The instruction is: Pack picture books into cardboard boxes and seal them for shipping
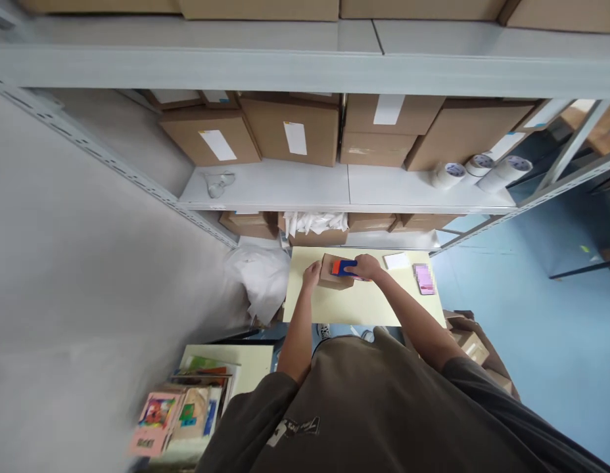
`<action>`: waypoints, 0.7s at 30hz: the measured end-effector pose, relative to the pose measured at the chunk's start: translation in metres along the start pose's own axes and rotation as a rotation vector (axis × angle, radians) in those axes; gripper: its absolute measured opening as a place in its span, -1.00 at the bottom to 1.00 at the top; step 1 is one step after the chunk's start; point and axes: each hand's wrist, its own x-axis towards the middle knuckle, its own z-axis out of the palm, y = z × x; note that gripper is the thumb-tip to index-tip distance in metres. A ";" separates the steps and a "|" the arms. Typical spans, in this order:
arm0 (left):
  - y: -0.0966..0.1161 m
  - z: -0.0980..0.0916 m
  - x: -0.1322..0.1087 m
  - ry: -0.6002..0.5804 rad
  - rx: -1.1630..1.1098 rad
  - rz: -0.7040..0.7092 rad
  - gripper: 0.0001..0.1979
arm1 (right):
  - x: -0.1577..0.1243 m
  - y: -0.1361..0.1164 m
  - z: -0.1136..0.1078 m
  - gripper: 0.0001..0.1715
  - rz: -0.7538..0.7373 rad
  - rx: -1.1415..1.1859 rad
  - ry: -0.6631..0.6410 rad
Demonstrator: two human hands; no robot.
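A small brown cardboard box (330, 277) sits on the pale yellow table (364, 305). My left hand (311, 274) is pressed against the box's left side, fingers curled on it. My right hand (367, 266) grips a red and blue tape dispenser (343, 267) that rests on top of the box.
A white pad (396, 261) and a pink item (424, 278) lie on the table's right part. Grey shelving (305, 187) behind holds cardboard boxes and tape rolls (477, 171). A white bag (258, 276) sits left of the table. Colourful books (187, 410) are stacked at lower left.
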 end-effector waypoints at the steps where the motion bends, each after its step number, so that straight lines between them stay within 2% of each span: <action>1: 0.005 0.000 -0.003 -0.029 -0.015 0.035 -0.47 | 0.001 -0.008 0.001 -0.34 0.008 -0.004 0.006; 5: 0.021 0.014 -0.017 -0.017 -0.002 0.027 -0.47 | -0.001 -0.020 0.003 -0.30 0.034 -0.002 0.037; 9: 0.034 0.053 -0.034 -0.007 0.043 0.029 -0.48 | -0.010 0.007 0.004 -0.22 0.100 0.001 0.091; 14: 0.058 0.123 -0.055 -0.023 0.141 0.026 -0.45 | -0.033 0.076 0.001 -0.15 0.181 0.018 0.107; 16: 0.067 0.143 -0.060 -0.031 0.170 0.018 -0.43 | -0.047 0.109 0.000 -0.14 0.176 0.043 0.106; 18: 0.073 0.155 -0.061 -0.039 0.184 0.018 -0.42 | -0.064 0.148 0.003 -0.13 0.178 0.064 0.102; 21: 0.075 0.159 -0.058 -0.053 0.196 0.044 -0.44 | -0.092 0.213 0.015 -0.15 0.251 0.073 0.095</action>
